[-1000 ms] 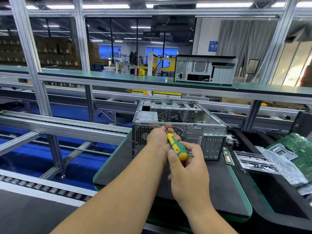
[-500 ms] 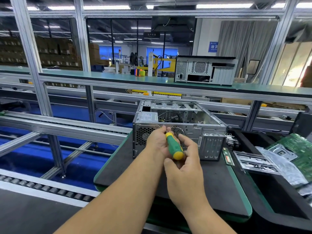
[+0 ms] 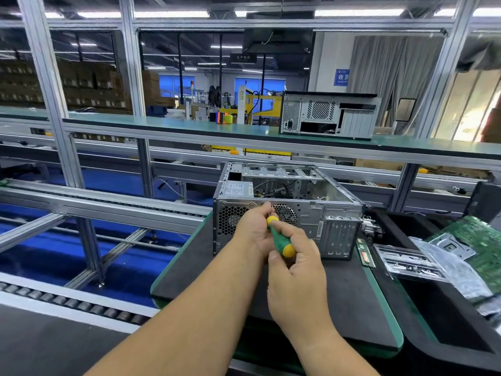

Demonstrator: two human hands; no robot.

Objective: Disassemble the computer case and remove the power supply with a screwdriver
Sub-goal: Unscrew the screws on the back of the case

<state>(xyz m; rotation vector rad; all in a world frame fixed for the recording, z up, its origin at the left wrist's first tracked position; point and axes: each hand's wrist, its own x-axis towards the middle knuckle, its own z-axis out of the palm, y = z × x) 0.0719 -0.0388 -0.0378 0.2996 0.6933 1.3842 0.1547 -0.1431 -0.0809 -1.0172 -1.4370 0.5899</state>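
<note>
An open grey computer case (image 3: 333, 221) lies on a black mat (image 3: 339, 308), its rear panel facing me. The power supply (image 3: 237, 189) with a white label sits in its left rear corner. A green and yellow screwdriver (image 3: 280, 240) points at the rear panel near the round fan grille. My right hand (image 3: 298, 270) grips its handle. My left hand (image 3: 254, 229) is curled round the front of the screwdriver against the panel; the tip and the screw are hidden behind it.
A black tray (image 3: 406, 232) at the right holds a green circuit board (image 3: 479, 240), metal plates and plastic bags. A memory stick (image 3: 364, 253) lies by the case. Another computer case (image 3: 328, 115) stands on the far shelf. Roller conveyors and aluminium frames run at the left.
Both hands and the screwdriver have shifted slightly up and toward the rear panel. My right hand has re-gripped the handle, whose yellow end now points lower right.
</note>
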